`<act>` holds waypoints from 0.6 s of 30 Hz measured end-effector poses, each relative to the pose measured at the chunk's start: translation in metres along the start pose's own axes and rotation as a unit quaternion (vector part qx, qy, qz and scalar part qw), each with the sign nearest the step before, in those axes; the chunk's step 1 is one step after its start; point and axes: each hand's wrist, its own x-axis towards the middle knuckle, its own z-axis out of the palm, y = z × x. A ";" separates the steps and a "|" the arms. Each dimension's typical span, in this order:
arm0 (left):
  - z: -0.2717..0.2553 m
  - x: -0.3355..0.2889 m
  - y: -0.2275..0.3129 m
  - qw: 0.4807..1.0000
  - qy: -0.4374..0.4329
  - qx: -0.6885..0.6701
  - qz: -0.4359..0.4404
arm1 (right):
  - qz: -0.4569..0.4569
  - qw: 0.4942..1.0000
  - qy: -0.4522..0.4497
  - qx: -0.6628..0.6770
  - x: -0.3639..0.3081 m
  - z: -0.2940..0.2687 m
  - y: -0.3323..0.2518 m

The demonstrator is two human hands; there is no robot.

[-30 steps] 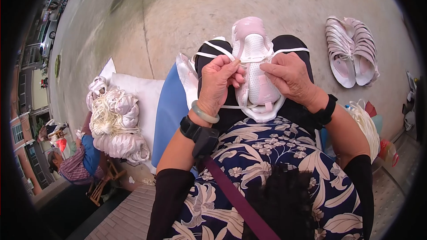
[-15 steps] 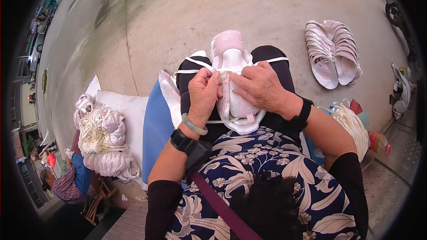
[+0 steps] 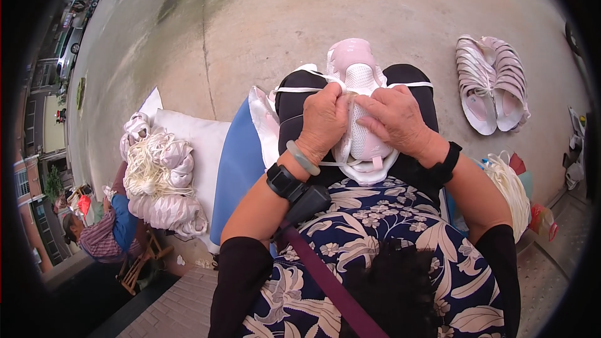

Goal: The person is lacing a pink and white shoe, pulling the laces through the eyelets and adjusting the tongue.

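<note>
A pink and white sneaker upper (image 3: 354,56) lies across my lap between my knees, its padded tongue pointing away from me. A flat white shoelace (image 3: 297,89) runs over both thighs and up to the eyelet edge. My left hand (image 3: 324,116) is closed at the left side of the upper, with the lace passing in at its thumb. Against the eyelet row, the bent fingers of my right hand (image 3: 400,119) press on the upper from the right, close to the left thumb. The fingertips partly hide the eyelets and lace end.
At my left, bundled shoe uppers (image 3: 178,213) and a heap of laces (image 3: 150,169) rest on a white sheet (image 3: 200,144) beside a blue panel (image 3: 235,163). Tied uppers (image 3: 491,84) lie on the concrete at right, near more laces (image 3: 508,188). Another person (image 3: 103,235) sits far left.
The whole view has shifted, so things appear farther right. My left hand has turned, its knuckles now more toward me, and pulled in against the upper. The right hand stays at the eyelets.
</note>
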 end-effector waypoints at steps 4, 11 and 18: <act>0.014 0.000 -0.005 0.994 0.048 -0.065 -0.074 | -0.009 1.000 0.019 -0.012 -0.007 -0.005 0.005; 0.013 -0.012 -0.010 0.986 0.068 0.064 0.135 | -0.007 1.000 -0.001 0.000 -0.004 0.003 -0.003; 0.030 -0.018 -0.009 0.992 0.006 0.111 0.061 | -0.002 1.000 -0.011 -0.001 -0.014 0.013 0.017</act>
